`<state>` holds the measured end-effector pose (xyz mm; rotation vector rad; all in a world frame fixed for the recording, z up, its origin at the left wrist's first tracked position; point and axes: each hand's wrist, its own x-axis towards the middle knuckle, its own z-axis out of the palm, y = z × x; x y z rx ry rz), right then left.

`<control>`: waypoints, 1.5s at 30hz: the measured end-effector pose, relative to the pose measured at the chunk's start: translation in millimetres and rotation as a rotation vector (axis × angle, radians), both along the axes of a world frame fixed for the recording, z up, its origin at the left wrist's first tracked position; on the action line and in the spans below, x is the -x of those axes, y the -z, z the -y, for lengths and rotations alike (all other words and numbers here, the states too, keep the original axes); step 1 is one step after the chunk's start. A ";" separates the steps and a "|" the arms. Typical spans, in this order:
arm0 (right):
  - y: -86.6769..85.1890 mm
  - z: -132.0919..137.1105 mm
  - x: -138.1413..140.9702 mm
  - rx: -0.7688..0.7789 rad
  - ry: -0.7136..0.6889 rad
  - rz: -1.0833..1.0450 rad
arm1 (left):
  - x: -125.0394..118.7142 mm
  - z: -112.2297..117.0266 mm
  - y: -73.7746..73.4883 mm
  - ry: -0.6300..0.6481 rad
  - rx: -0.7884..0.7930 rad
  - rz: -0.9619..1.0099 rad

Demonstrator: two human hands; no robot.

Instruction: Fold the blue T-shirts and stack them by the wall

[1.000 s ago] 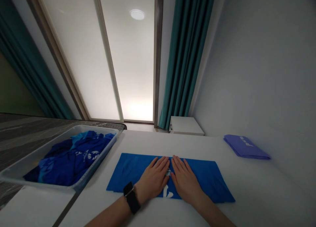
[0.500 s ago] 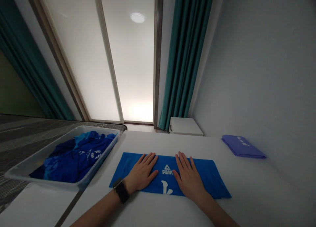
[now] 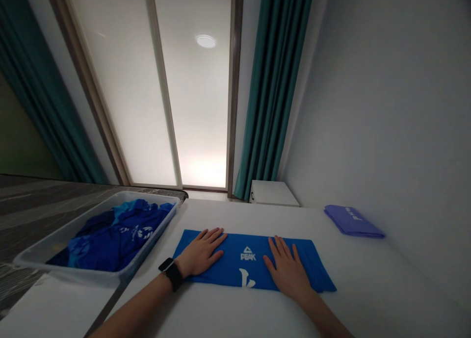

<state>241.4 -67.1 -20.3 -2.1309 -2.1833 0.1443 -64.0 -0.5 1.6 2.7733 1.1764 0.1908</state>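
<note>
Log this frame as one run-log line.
left hand: flat on folded blue PEAK-print garment | right hand: flat on same garment | nearby: translucent plastic tray of crumpled blue clothes; folded purple garment

White "PEAK" logo (image 3: 248, 253) under triangle mark, on folded blue shirt (image 3: 235, 270). White lettering (image 3: 353, 213) on folded purple garment (image 3: 340, 220), too small to read.

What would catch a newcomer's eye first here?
A bright blue folded garment with a white PEAK logo lies mid-table on a white table, the bare left hand and right hand flat on it. To the left, a translucent plastic tray holds crumpled blue clothes. A folded purple cloth sits at the table's far right.
</note>
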 end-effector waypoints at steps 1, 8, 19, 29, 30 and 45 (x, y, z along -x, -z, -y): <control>-1.2 -2.2 -2.0 -0.002 -0.014 -0.001 | -0.2 0.8 2.7 -0.012 -0.014 0.007; -13.2 -18.7 -13.0 -0.001 -0.099 0.010 | -11.2 4.9 -8.9 0.028 -0.072 -0.043; 9.4 -0.5 -14.1 -0.048 0.076 0.066 | -47.6 -11.2 -49.4 0.731 0.101 -0.054; 17.4 -21.6 -37.9 -0.093 -0.104 0.050 | -33.7 1.8 -39.6 0.608 0.148 0.003; 16.3 -27.7 -42.8 -0.090 -0.142 0.051 | -35.5 6.7 -38.0 0.575 0.141 0.011; -14.0 -77.5 -42.8 -0.034 -0.377 -0.009 | -56.0 33.5 -17.6 0.292 0.073 0.039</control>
